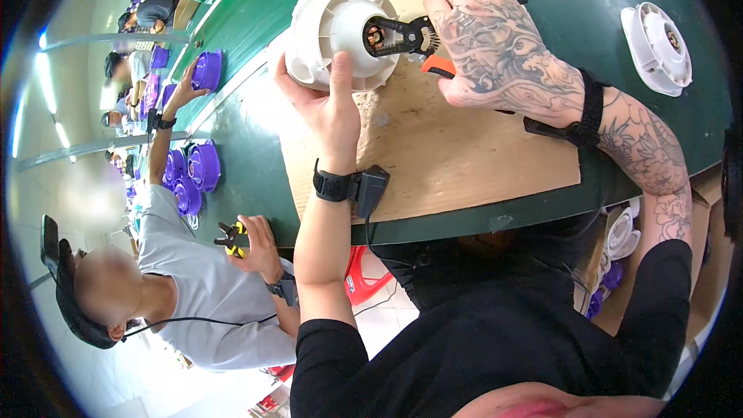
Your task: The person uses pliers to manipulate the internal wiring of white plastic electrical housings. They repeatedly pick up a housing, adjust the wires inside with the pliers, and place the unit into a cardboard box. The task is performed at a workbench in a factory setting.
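Observation:
My left hand (331,112) grips a white round plastic housing (309,40) from its near side, the thumb pressed up along its front. The housing is tilted, with its open centre turned to the right. Copper-coloured parts (374,33) show in that centre. A pair of black wire-stripper pliers (402,37) with orange on the handle is held in my right hand (503,54), fingers wrapped round the handles. The head of the pliers reaches over the centre of the housing, around the copper parts. Whether the jaws touch them I cannot tell.
A cardboard sheet (464,162) covers part of the green bench (255,186). Another white housing (656,50) lies at far right. To my left a co-worker (209,286) holds yellow-handled pliers (231,240), near purple housings (204,166). A red stool (364,279) stands below the bench.

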Motion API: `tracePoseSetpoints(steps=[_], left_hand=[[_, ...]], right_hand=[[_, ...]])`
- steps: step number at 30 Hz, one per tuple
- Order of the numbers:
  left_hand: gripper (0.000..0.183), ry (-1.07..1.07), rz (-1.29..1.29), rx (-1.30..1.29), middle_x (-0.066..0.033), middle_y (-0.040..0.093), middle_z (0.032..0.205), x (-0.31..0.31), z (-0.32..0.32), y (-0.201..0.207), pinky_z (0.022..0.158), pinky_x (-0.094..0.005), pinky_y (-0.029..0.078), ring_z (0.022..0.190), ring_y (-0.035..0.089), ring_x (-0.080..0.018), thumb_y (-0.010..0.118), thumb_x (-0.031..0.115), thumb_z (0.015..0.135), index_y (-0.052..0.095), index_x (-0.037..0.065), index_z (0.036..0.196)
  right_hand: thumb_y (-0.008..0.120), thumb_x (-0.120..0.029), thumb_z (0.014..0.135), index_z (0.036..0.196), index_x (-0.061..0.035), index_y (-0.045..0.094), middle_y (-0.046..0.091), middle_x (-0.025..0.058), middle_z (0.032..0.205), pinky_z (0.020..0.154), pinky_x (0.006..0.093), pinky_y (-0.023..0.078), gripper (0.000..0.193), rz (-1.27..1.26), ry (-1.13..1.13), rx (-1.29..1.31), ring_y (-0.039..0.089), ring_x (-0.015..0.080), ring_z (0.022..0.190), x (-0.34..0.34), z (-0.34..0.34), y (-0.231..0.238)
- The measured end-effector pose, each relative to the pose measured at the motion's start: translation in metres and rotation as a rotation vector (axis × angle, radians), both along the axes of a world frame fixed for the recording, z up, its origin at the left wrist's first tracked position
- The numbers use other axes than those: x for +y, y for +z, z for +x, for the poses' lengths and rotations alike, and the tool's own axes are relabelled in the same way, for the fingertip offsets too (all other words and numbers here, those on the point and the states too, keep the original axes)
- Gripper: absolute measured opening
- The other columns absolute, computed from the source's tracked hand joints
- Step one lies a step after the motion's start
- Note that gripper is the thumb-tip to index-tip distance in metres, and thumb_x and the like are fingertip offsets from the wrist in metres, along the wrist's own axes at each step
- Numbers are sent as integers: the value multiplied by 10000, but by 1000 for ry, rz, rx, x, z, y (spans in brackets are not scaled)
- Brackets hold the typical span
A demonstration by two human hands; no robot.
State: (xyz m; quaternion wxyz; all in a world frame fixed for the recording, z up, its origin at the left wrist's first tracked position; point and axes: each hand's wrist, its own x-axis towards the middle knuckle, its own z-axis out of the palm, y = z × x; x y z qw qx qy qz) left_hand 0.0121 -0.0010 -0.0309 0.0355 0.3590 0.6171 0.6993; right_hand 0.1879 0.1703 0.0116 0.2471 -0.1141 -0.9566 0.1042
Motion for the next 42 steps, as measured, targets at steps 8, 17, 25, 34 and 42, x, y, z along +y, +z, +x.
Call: tracePoseSetpoints(steps=[8, 17, 25, 34, 42], left_hand=[[627, 0, -21, 2, -147, 547, 1338, 1, 2, 1, 962, -344, 537, 1178, 595, -217, 701, 78, 972, 309, 39, 1459], [641, 60, -109, 89, -151, 601, 1272, -3, 8, 17, 977, -325, 509, 1155, 613, -218, 767, 122, 930, 369, -17, 1414], [675, 67, -288, 107, -174, 677, 1204, -11, 22, 53, 904, -355, 569, 1067, 683, -215, 855, 148, 839, 516, -65, 1383], [507, 175, -145, 302, -130, 710, 1145, -7, 28, 34, 854, -297, 555, 1003, 689, -177, 823, 141, 883, 600, -69, 1288], [398, 89, -71, 153, -97, 714, 1098, -9, 17, 39, 813, -278, 546, 930, 686, -156, 748, 112, 930, 615, -54, 1267]], right_hand=[[699, -237, 657, 1017, 33, 564, 655, 207, 847, 866, 459, 467, 470, -171, 147, 49, 643, 390, 886, 8, 10, -3], [703, -221, 637, 1039, 15, 557, 638, 185, 858, 894, 442, 448, 488, -106, 134, 109, 641, 366, 901, 6, 11, -9], [766, -201, 585, 1141, -21, 543, 631, 130, 989, 946, 453, 417, 625, -7, 47, -67, 632, 316, 977, -10, 5, -5], [757, -211, 621, 1062, -9, 559, 637, 177, 861, 835, 438, 476, 524, -275, 63, -252, 636, 376, 901, -1, 3, 5], [763, -190, 620, 1065, 9, 557, 663, 202, 897, 826, 457, 494, 529, -42, 155, 102, 647, 396, 899, 7, 6, -6]])
